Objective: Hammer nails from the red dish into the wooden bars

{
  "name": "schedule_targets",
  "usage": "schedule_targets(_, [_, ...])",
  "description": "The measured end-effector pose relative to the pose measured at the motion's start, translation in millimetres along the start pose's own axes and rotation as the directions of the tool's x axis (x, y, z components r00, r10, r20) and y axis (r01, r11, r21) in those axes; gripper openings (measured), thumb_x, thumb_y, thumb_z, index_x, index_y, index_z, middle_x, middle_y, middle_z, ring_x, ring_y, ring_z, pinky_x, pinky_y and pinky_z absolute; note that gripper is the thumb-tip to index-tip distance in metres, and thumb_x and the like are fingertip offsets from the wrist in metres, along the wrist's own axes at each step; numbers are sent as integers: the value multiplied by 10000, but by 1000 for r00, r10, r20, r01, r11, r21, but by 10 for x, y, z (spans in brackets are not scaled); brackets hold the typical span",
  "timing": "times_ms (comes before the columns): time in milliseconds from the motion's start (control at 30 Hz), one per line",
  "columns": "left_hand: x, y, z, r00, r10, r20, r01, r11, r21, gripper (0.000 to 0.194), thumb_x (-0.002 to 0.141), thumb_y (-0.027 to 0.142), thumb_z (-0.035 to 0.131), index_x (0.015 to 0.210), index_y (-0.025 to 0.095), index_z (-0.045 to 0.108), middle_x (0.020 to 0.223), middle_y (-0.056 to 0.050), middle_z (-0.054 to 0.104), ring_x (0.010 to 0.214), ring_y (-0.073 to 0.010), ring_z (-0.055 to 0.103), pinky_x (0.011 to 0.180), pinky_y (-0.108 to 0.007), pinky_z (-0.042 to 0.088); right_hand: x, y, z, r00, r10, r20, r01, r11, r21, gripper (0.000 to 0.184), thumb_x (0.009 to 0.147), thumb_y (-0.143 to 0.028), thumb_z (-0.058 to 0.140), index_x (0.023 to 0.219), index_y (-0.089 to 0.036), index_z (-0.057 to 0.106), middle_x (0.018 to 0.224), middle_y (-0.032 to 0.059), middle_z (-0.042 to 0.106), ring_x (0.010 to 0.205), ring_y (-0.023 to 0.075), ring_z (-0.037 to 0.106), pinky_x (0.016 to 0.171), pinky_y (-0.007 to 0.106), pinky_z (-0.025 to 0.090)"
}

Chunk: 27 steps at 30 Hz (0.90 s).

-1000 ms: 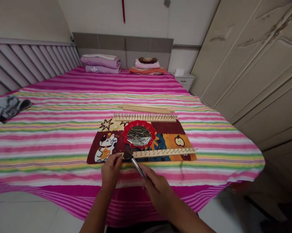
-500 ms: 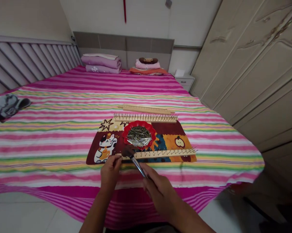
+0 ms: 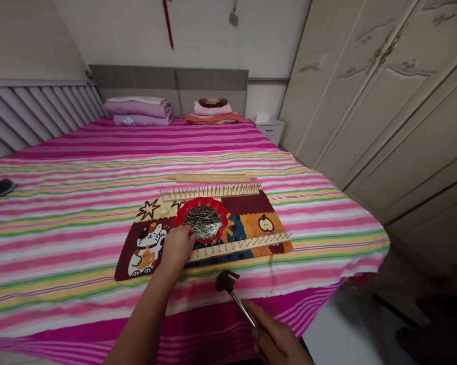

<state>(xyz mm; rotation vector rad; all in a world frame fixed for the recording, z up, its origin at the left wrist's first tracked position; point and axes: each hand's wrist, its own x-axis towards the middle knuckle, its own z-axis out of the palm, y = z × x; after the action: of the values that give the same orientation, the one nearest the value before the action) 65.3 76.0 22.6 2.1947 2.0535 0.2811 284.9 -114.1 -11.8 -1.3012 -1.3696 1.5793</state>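
My right hand (image 3: 276, 334) grips a hammer (image 3: 228, 283) by its metal handle, the dark head raised near the bed's front edge. My left hand (image 3: 179, 244) is at the near left rim of a red scalloped bowl (image 3: 179, 215), its fingers curled together; what they hold, if anything, is hidden. Many loose nails (image 3: 202, 219) fill the bowl. Just in front of the bowl lies a wooden strip (image 3: 247, 245) with a row of nails standing in it, some leaning. Behind the bowl is another wooden strip (image 3: 213, 193), densely set with upright nails.
Under these things is a patterned mat (image 3: 239, 205) with a cat picture, on a striped bedspread (image 3: 79, 213). Bare wooden strips (image 3: 213, 178) lie farther back. Folded bedding (image 3: 139, 110) sits by the headboard. A wardrobe (image 3: 365, 101) stands at the right, grey cloth at the left.
My left hand has left the near end of the front strip and moved up to the bowl. The hammer has drawn back from the strip, toward me and rightward. The view has shifted.
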Motion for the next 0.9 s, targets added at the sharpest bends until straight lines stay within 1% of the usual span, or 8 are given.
schedule_targets(100, [181,108,-10,996,-74,57,62,981,185,319,805,256,422,908,147,703,966,-153,691,928,-282,622,778,-367,442,-7,-5,-19,1000,-11,-9,11,999,-42,495,890,-448,444,1324,-219,513,612,-31,474,547,137,420,606,248,436])
schedule_targets(200, [271,190,11,982,-174,76,152,960,236,333,782,263,453,927,108,710,1007,-206,678,984,-325,607,780,-400,437,-7,-8,-30,999,-31,8,31,998,-62,476,898,-427,432,1316,-216,516,572,-43,437,544,140,420,600,245,432])
schedule_targets(400, [352,175,16,961,-252,118,239,964,113,261,736,220,486,822,139,718,938,-186,708,922,-308,644,775,-395,434,11,17,-28,1000,-25,-8,25,998,-60,451,887,-402,448,1288,-214,531,722,-6,566,587,131,461,572,233,427])
schedule_targets(500, [323,17,-12,970,-223,95,239,949,-204,192,707,287,528,704,176,685,763,-94,716,767,-227,655,682,-305,442,13,6,-20,999,-34,-7,33,997,-73,453,884,-387,450,1300,-223,526,802,11,623,622,140,507,608,240,448])
schedule_targets(533, [294,-44,-24,973,-216,87,232,894,-383,172,681,310,554,677,180,667,706,-64,703,707,-199,642,653,-285,441,13,0,-17,999,-36,-4,35,997,-71,457,886,-387,446,1307,-225,521,805,13,631,634,145,523,619,241,455])
schedule_targets(600, [203,-154,-58,970,-224,94,224,675,-703,196,597,352,628,679,174,640,621,-21,667,601,-158,604,597,-263,439,10,-10,-9,999,-49,-4,49,997,-64,466,891,-393,436,1320,-228,512,809,20,640,681,159,556,650,246,470])
schedule_targets(700, [-1,-265,-141,951,-279,131,230,359,-905,393,445,370,743,754,158,627,527,24,605,510,-126,557,516,-239,421,2,-8,7,998,-57,-16,56,996,-76,468,892,-401,435,1319,-229,519,869,40,659,726,172,576,687,259,477])
schedule_targets(900, [-421,-437,-294,910,-371,184,267,188,-945,419,404,394,779,734,149,702,670,-39,693,638,-141,610,602,-252,481,-22,-24,61,1000,18,23,-15,994,-110,492,902,-412,424,1356,-231,481,679,0,597,615,161,544,646,261,473])
